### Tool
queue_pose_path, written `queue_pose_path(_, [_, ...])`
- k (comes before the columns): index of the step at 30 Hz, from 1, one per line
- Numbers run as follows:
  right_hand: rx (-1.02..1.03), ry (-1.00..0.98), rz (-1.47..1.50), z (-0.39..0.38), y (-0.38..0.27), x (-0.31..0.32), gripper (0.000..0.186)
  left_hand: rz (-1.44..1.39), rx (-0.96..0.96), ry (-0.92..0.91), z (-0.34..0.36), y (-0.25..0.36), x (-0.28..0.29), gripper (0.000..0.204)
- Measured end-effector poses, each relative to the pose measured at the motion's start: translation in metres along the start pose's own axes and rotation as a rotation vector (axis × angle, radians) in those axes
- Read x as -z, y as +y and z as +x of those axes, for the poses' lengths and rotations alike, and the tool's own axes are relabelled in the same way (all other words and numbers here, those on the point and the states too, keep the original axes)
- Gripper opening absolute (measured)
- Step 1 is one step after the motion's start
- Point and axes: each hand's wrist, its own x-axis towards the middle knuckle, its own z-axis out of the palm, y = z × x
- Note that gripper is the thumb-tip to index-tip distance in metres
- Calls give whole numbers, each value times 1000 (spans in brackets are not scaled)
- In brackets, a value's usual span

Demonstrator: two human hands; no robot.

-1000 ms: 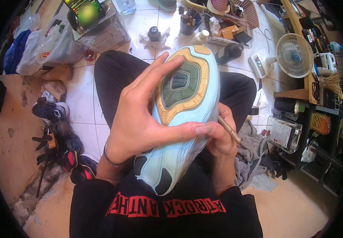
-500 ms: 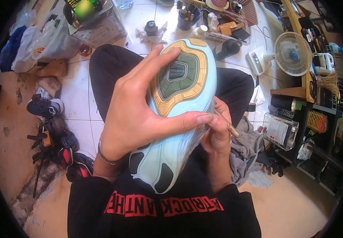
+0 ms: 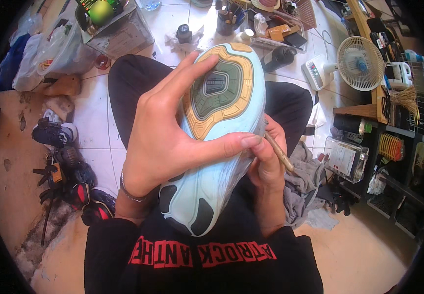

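A pale blue shoe [image 3: 216,100] lies sole up over my lap, its sole showing gold and dark green tread at the far end and black patches at the near end. My left hand [image 3: 165,134] is wrapped across it, fingers along the left edge and thumb reaching over to the right edge. My right hand [image 3: 267,169] is closed beside the shoe's right side, pinching a thin brown tapered stick-like tool [image 3: 281,154]. Its thick end points down to the right; its other end, at the shoe's side, is hard to make out.
Ahead on the tiles stand a small dark bottle [image 3: 184,34], a black bottle [image 3: 279,58] and a cup of brushes [image 3: 229,22]. A white fan [image 3: 360,63] and a shelf [image 3: 393,196] are at right. Grey cloth [image 3: 302,179] lies near my right arm; several shoes [image 3: 99,206] are at left.
The stick-like tool has tilted a little and shows more of its length beside the right hand. Shoe and left hand have shifted very slightly up and left in view.
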Motion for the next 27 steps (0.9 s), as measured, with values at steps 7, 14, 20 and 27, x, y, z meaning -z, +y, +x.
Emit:
queue_pose_path(7, [3, 9, 2, -3, -2, -4, 51, -53, 30, -31, -1, -1, 1, 89])
queue_pose_path(14, [-20, -58, 164, -2, 7, 2, 68, -348, 141, 16, 1, -1, 0, 88])
queue_pose_path(20, [-91, -15, 46, -17, 4, -2, 82, -497, 189, 94, 2, -6, -2, 76])
queue_pose_path(27, [4, -44, -257, -20, -12, -18, 65, -606, 107, 92, -2, -19, -9, 83])
